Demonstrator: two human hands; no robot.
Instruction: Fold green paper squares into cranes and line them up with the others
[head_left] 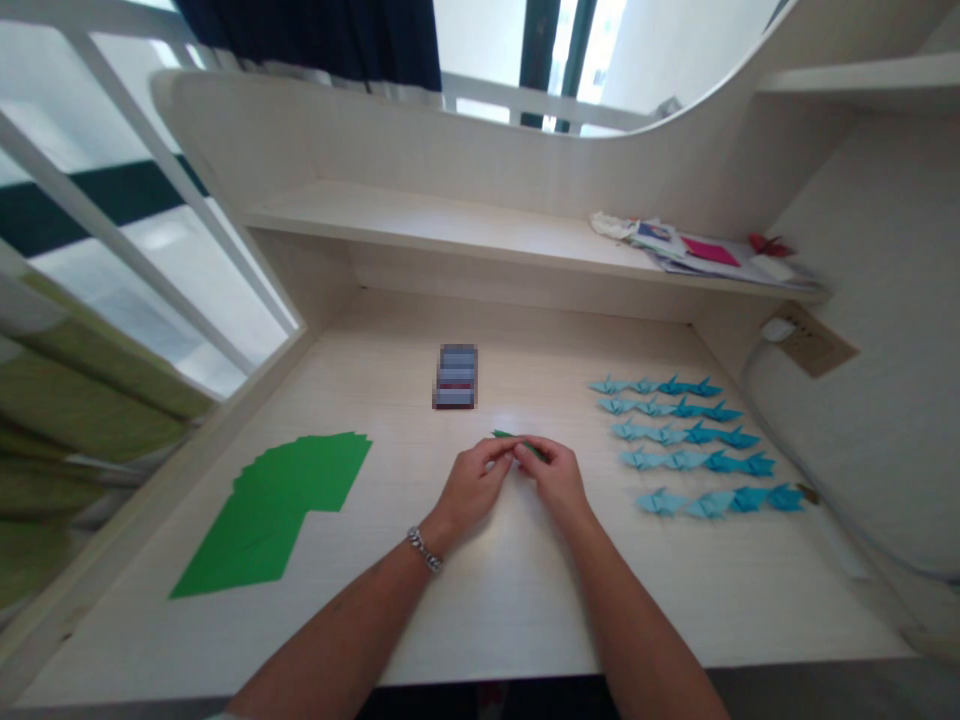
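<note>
Head view: overlapping green sheets lie on the left of the bench, five rows of folded blue paper figures on the right, a pixelated block beyond the hands and loose papers on the shelf. Mid-bench, the left hand and right hand, both drawn to a pinch, hold a green paper piece between them. It seems folded narrow, though the hands cover most of it. Forearms are cut off below. Pixelation leaves any print on the block unreadable.
</note>
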